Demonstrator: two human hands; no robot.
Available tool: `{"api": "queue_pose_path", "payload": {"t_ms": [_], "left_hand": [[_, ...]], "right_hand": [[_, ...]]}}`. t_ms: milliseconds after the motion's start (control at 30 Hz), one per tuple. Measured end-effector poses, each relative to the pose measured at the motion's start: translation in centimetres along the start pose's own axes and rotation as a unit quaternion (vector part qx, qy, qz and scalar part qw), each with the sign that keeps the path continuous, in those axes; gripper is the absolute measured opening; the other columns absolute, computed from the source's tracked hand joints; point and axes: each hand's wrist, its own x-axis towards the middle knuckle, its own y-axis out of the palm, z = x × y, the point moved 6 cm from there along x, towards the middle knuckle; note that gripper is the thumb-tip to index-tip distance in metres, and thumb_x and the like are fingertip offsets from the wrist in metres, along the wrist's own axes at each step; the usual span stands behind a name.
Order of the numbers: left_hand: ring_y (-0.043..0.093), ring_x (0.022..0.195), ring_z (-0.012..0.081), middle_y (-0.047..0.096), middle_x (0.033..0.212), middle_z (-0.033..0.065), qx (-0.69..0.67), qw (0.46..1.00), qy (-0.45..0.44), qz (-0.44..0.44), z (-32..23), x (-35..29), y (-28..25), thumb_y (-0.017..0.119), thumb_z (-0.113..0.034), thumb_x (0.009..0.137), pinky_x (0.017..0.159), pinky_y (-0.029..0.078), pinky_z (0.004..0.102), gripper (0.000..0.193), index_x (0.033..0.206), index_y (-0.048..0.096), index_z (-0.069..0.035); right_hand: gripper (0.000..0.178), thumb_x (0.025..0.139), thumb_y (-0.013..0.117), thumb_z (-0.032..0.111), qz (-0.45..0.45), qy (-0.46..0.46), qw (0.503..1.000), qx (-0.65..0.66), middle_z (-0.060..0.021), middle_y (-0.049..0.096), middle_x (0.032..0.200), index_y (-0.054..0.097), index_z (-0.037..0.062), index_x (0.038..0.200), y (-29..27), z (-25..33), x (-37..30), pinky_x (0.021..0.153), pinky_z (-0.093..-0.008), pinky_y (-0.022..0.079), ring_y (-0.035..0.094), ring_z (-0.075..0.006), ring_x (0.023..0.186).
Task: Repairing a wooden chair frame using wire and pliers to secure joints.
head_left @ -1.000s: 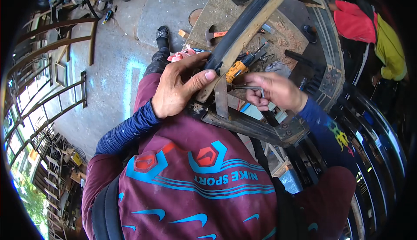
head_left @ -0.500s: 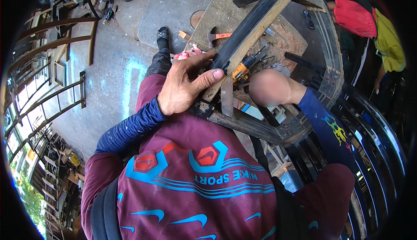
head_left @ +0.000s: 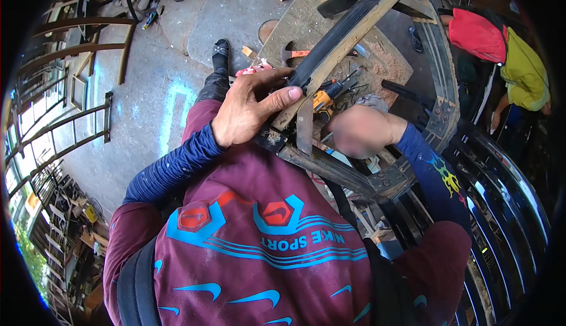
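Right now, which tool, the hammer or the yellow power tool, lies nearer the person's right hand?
The yellow power tool. It lies close to the right hand, whereas the orange-handled hammer lies farther off, across the black-and-tan bar.

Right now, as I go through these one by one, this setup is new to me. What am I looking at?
There is no robot here, just a person's two bare hands. The view comes from a wide fisheye camera worn on the head, looking down, so straight edges bend toward the rim.

The left hand clasps a wooden beam, black on one face and pale on another. The right hand is near the beam's lower end; blur covers it, so what it holds is unclear.

Past the beam, a hammer with an orange handle lies on a flat board. A yellow-and-black tool lies closer to the hands.
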Motion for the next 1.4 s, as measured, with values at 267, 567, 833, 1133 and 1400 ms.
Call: {"api": "queue_pose_path", "payload": {"t_ms": [267,567,833,1133,1400], "left_hand": [[0.062,0.104,0.0192,0.068,0.11,0.018,-0.015,1.0,0.015,-0.004,0.1,0.1,0.1,0.069,-0.041,0.092,0.094,0.047,0.0318,0.064,0.128,0.057,0.01],[0.061,0.103,0.0179,0.068,0.109,0.0163,-0.044,0.999,0.003,-0.003,0.2,0.2,0.1,0.068,-0.038,0.093,0.094,0.047,0.0315,0.06,0.128,0.057,0.009],[0.061,0.103,0.0166,0.068,0.11,0.0163,0.014,1.0,0.022,0.006,-0.1,0.4,-0.1,0.069,-0.037,0.093,0.093,0.047,0.03,0.061,0.129,0.055,0.011],[0.061,0.105,0.0173,0.067,0.111,0.0168,-0.042,0.999,-0.003,0.002,-0.4,0.1,0.3,0.068,-0.036,0.094,0.095,0.047,0.0304,0.061,0.13,0.054,0.011],[0.061,0.103,0.0167,0.068,0.11,0.0158,-0.031,0.999,0.001,-0.006,-0.5,-0.1,0.3,0.068,-0.038,0.093,0.093,0.047,0.0296,0.062,0.13,0.055,0.011]], "right_hand": [[0.03,0.101,0.057,0.03,-0.202,-0.088,0.975,-0.023,0.0062,0.045,0.062,0.069,0.0031,0.094,-2.9,1.4,-2.0,0.048,-0.0234,0.037,0.044,-0.0041,0.054],[0.027,0.099,0.059,0.023,-0.251,-0.017,0.966,0.058,0.0071,0.036,0.06,0.06,0.0003,0.084,-1.1,0.8,-0.6,0.045,-0.0242,0.028,0.033,-0.0046,0.051],[0.027,0.102,0.055,0.022,-0.061,-0.011,0.941,0.333,0.0094,0.021,0.058,0.055,-0.0001,0.086,-0.4,0.2,-0.3,0.043,-0.0234,0.02,0.023,-0.004,0.047],[0.026,0.101,0.056,0.021,-0.052,-0.047,0.942,0.329,0.0091,0.023,0.058,0.056,-0.0012,0.088,-0.9,-0.2,0.8,0.044,-0.0236,0.022,0.023,-0.0041,0.048],[0.026,0.101,0.057,0.021,-0.071,-0.051,0.934,0.346,0.0093,0.023,0.057,0.056,-0.0008,0.086,-1.2,-0.9,0.4,0.044,-0.0242,0.02,0.022,-0.004,0.046]]}}
